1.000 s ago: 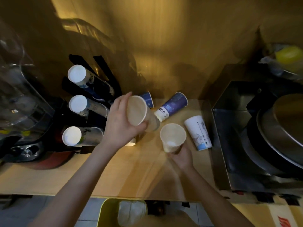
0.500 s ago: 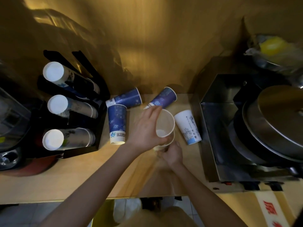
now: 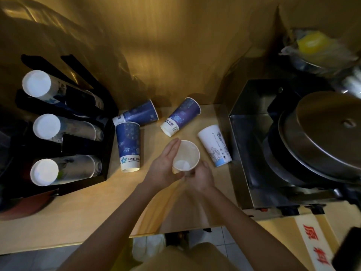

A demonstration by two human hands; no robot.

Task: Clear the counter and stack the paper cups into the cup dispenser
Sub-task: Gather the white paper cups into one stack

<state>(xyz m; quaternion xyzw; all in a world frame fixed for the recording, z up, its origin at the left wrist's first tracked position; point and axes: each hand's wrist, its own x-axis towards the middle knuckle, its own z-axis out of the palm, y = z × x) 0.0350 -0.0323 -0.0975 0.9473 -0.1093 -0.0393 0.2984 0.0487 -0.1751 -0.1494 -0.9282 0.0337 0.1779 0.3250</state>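
Both hands are meeting over the middle of the bench point(image 3: 82, 218). Your right hand point(image 3: 199, 176) is curling around the base of a plain cup point(image 3: 186, 155), fingers closed on it from below, holding it mouth up and tilted toward you. Your left hand point(image 3: 166, 166) is lying flat against the cup's left side, fingers straight and together, palm pressing the wall, not wrapped around it. Whether that cup is a single one or two nested, you cannot tell from this angle.

Four more cups are lying on their sides on the bench. One blue cup point(image 3: 128, 146) is lying just left of your left hand, mouth toward you, its base touching a second blue cup point(image 3: 137, 116) that is lying crosswise near the wall. A third blue cup point(image 3: 180, 117) is lying behind your hands, mouth pointing to the back right. A white cup point(image 3: 214, 145) is lying just right of the held cup, close to the steel box point(image 3: 244, 153) at the bench's right end.

Left of the loose cups, the black cup dispenser point(image 3: 86, 141) is sitting on the bench with three stacks of cups lying in its slots, white bases facing you: top stack point(image 3: 37, 86), middle stack point(image 3: 46, 126), bottom stack point(image 3: 44, 172). A round metal lid point(image 3: 330, 130) is resting far right.
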